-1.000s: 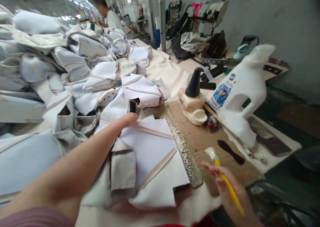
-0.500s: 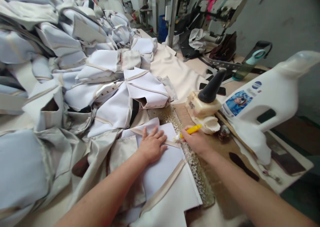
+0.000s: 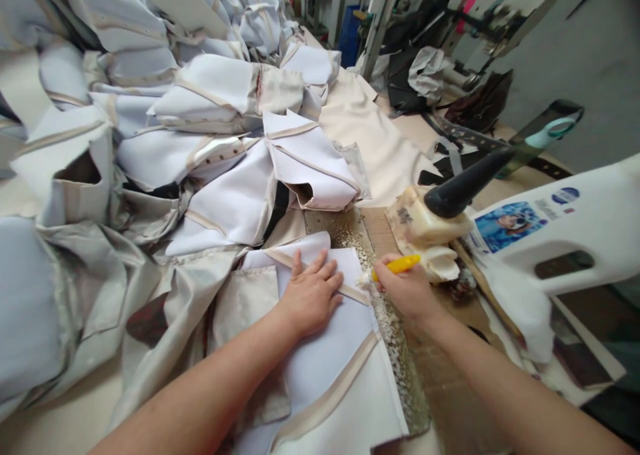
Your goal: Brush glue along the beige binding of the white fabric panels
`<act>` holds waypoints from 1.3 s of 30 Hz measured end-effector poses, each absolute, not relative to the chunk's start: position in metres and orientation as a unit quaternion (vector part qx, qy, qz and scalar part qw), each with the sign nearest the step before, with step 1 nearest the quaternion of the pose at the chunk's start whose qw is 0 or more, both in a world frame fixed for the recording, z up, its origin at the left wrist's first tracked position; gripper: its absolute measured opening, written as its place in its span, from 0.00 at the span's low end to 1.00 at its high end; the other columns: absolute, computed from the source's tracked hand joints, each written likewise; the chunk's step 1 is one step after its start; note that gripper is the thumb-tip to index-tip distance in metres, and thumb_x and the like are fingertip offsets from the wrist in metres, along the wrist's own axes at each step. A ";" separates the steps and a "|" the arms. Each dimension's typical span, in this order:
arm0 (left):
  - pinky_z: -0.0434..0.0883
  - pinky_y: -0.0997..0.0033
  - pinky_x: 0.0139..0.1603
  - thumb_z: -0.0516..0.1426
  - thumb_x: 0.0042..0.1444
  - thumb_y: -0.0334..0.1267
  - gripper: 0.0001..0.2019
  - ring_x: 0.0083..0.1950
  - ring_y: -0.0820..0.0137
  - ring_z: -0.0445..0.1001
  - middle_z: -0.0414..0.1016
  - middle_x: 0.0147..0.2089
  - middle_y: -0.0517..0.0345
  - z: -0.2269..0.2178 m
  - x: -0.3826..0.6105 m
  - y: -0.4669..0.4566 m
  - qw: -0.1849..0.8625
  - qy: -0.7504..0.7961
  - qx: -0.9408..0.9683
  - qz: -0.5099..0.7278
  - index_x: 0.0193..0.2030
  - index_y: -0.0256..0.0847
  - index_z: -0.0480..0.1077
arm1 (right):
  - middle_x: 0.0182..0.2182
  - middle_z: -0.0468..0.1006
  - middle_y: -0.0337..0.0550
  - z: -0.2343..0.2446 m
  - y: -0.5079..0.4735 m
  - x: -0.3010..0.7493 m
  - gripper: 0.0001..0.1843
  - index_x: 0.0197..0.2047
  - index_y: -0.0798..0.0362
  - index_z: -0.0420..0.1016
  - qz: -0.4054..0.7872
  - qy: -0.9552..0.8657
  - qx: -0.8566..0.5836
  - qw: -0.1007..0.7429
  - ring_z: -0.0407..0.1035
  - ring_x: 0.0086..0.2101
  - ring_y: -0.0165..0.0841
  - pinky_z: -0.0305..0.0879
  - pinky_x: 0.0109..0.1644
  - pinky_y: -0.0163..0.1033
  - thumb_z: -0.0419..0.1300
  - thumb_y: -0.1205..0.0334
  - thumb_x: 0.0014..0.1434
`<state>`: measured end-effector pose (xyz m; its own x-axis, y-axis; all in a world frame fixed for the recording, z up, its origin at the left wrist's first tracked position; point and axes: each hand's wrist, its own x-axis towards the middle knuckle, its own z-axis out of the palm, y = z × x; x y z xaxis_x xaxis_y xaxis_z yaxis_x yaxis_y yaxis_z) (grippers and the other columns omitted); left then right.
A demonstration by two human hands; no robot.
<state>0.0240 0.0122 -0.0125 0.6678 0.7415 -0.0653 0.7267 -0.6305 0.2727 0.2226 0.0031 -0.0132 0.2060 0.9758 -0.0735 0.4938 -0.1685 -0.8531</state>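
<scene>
My left hand lies flat with fingers spread on a white sewn fabric panel with beige tape strips, pressing it down. In my right hand is a small brush with a yellow handle, gripped near its bristles. Its pale, smeared tip touches or hovers just over the panel's right edge; I cannot tell which. Beneath that edge is a board crusted with dried whitish residue. A cream block-like container with a black cone stands just beyond my right hand.
Similar white sewn pieces are heaped across the left and back. At right stand a large white jug and a wooden stick. Farther back are a green bottle, a metal post and a sewing machine.
The head view has turned, so background things sit farther right and higher or tilted. My right hand and brush stay close to the panel's edge; the left hand keeps its place on it.
</scene>
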 end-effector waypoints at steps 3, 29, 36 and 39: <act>0.21 0.34 0.60 0.52 0.60 0.43 0.15 0.68 0.59 0.49 0.65 0.60 0.58 -0.011 0.025 0.012 0.131 0.396 0.908 0.033 0.53 0.50 0.66 | 0.17 0.70 0.37 -0.022 0.038 0.217 0.13 0.22 0.53 0.67 0.314 -0.518 -0.688 0.400 0.66 0.23 0.31 0.61 0.29 0.35 0.52 0.56 0.52; 0.17 0.37 0.59 0.50 0.61 0.39 0.12 0.67 0.59 0.51 0.67 0.58 0.59 -0.020 0.026 0.012 0.155 0.412 0.896 0.060 0.49 0.51 0.70 | 0.20 0.70 0.38 -0.015 -0.054 0.245 0.15 0.26 0.52 0.68 0.325 -0.583 -0.674 0.317 0.66 0.24 0.33 0.61 0.31 0.37 0.52 0.52 0.59; 0.18 0.38 0.60 0.49 0.62 0.39 0.13 0.67 0.59 0.51 0.68 0.57 0.58 -0.019 0.026 0.013 0.160 0.412 0.895 0.059 0.48 0.51 0.70 | 0.19 0.69 0.37 -0.003 -0.052 0.240 0.15 0.23 0.52 0.67 0.294 -0.644 -0.646 0.285 0.65 0.23 0.32 0.59 0.30 0.37 0.52 0.56 0.58; 0.17 0.38 0.60 0.49 0.62 0.39 0.12 0.67 0.60 0.51 0.68 0.57 0.58 -0.021 0.026 0.012 0.161 0.413 0.894 0.065 0.48 0.51 0.70 | 0.19 0.69 0.36 -0.001 -0.051 0.240 0.14 0.24 0.52 0.68 0.289 -0.636 -0.652 0.294 0.65 0.23 0.31 0.59 0.30 0.36 0.52 0.55 0.59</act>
